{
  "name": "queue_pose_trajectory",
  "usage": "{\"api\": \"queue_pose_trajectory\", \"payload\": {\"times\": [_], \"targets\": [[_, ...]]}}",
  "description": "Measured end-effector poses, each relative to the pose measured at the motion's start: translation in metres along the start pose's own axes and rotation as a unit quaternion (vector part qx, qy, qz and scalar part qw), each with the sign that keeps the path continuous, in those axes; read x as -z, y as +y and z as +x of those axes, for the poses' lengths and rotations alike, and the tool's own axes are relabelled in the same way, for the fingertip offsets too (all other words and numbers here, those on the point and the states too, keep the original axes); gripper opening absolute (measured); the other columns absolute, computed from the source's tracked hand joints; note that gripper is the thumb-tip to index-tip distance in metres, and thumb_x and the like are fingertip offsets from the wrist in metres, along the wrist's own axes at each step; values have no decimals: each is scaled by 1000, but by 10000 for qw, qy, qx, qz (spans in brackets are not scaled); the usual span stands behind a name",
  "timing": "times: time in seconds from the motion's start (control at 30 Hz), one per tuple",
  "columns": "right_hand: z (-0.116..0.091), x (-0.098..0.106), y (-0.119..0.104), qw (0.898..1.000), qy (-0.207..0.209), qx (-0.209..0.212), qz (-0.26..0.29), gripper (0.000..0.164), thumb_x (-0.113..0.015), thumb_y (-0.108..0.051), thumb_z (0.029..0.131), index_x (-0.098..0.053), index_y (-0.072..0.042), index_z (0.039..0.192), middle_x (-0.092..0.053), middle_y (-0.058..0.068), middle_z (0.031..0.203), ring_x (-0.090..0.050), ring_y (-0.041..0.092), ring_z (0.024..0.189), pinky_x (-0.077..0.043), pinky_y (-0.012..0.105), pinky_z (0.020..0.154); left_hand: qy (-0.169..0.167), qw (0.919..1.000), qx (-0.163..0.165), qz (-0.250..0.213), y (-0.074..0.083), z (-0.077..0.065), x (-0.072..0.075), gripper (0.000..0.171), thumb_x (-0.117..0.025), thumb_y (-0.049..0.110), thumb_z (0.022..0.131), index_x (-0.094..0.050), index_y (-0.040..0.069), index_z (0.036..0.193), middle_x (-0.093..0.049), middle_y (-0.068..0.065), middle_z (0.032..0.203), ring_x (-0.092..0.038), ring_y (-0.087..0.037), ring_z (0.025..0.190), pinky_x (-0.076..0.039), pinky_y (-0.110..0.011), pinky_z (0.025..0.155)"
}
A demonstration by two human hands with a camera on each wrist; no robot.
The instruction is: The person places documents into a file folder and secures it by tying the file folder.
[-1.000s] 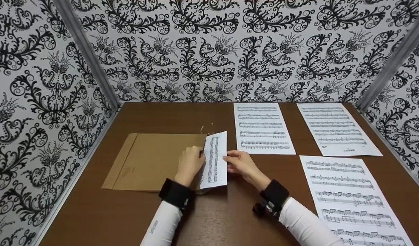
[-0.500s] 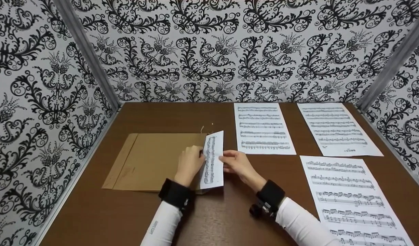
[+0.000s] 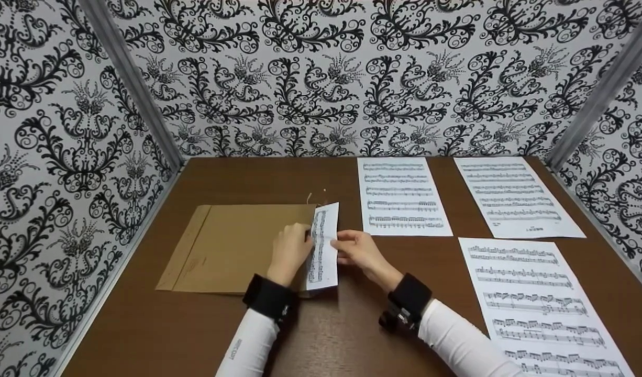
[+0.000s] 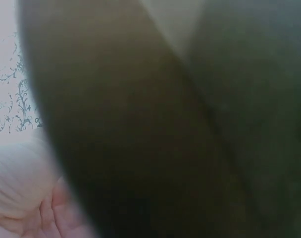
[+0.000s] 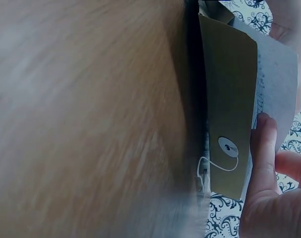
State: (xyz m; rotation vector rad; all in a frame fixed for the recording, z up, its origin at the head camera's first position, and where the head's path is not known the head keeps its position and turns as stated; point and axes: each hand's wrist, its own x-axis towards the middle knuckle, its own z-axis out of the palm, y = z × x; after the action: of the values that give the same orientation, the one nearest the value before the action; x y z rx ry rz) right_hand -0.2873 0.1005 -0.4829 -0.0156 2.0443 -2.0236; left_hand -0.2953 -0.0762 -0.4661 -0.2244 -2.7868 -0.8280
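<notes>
A brown paper envelope lies flat on the table, its mouth toward the right. My left hand grips the envelope at the edge of the mouth. Out of the mouth sticks a strip of sheet music, the rest of it hidden inside. My right hand pinches the sheet's outer edge between thumb and fingers. In the right wrist view, the envelope's flap bears a round white button with a string. A blurred brown surface fills most of the left wrist view.
Three printed music pages lie on the brown table: one at the back, one at the back right and one at the front right, close to my right sleeve. Patterned walls enclose the table.
My right hand has shifted a little to the left with the sheet, and less of the sheet shows outside the envelope. The left hand and the envelope have stayed in place.
</notes>
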Motion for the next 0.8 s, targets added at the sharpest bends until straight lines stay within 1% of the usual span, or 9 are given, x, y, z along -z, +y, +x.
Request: {"api": "queue_pose_trajectory", "payload": {"times": [0.1, 0.27, 0.43, 0.53, 0.6, 0.67, 0.73, 0.8], "targets": [[2, 0, 2, 10000, 5, -60, 35, 43, -63, -5, 97, -54, 17, 132, -76, 4, 89, -71, 6, 70, -61, 20, 65, -33, 10000, 20, -26, 1, 0, 1, 10, -67, 1, 84, -77, 4, 87, -77, -16, 88, -63, -25, 66, -48, -36, 55], [5, -3, 2, 9996, 94, -229, 131, 40, -64, -3, 96, -56, 15, 131, -75, 4, 88, -70, 6, 70, -61, 20, 66, -110, 9999, 69, -68, 1, 0, 2, 17, -67, 1, 86, -79, 4, 96, -79, -17, 95, -68, -29, 71, -53, -39, 59], [7, -7, 3, 9993, 168, -305, 143, 44, -65, -3, 96, -54, 15, 134, -76, 9, 93, -70, 7, 70, -62, 21, 67, -189, 9996, 166, -86, 1, 0, 4, 22, -67, 2, 87, -79, 3, 107, -79, -20, 103, -73, -34, 79, -58, -43, 66], [8, -8, 3, 9992, 185, -306, 156, 45, -65, -3, 96, -53, 16, 135, -76, 13, 97, -70, 7, 70, -62, 21, 67, -193, 9996, 190, -93, 1, -1, 5, 26, -67, 3, 88, -78, 2, 111, -78, -21, 107, -74, -37, 85, -59, -47, 70], [10, -8, 4, 9991, 210, -316, 163, 45, -65, -3, 96, -53, 16, 135, -76, 14, 98, -70, 7, 70, -61, 20, 66, -166, 9997, 177, -81, 2, -1, 5, 28, -67, 4, 87, -77, 3, 114, -78, -21, 110, -75, -38, 87, -59, -48, 71], [11, -9, 5, 9990, 201, -334, 201, 45, -64, -3, 96, -53, 16, 135, -76, 13, 96, -70, 7, 70, -61, 20, 66, -147, 9998, 142, -74, 2, -1, 5, 27, -67, 4, 87, -78, 3, 111, -78, -21, 108, -74, -37, 85, -58, -49, 69], [12, -9, 5, 9989, 159, -367, 233, 44, -64, -3, 97, -53, 16, 135, -76, 9, 93, -70, 7, 70, -60, 19, 65, -113, 9999, 92, -38, 2, -1, 5, 22, -67, 4, 87, -79, 4, 105, -78, -20, 104, -74, -37, 82, -57, -49, 66], [13, -10, 6, 9987, 131, -417, 264, 42, -63, -2, 97, -54, 15, 134, -74, 5, 88, -70, 6, 70, -60, 18, 64, -86, 10000, 25, -9, 3, -1, 5, 15, -66, 4, 87, -78, 4, 95, -78, -19, 98, -73, -36, 78, -56, -49, 64]]}}
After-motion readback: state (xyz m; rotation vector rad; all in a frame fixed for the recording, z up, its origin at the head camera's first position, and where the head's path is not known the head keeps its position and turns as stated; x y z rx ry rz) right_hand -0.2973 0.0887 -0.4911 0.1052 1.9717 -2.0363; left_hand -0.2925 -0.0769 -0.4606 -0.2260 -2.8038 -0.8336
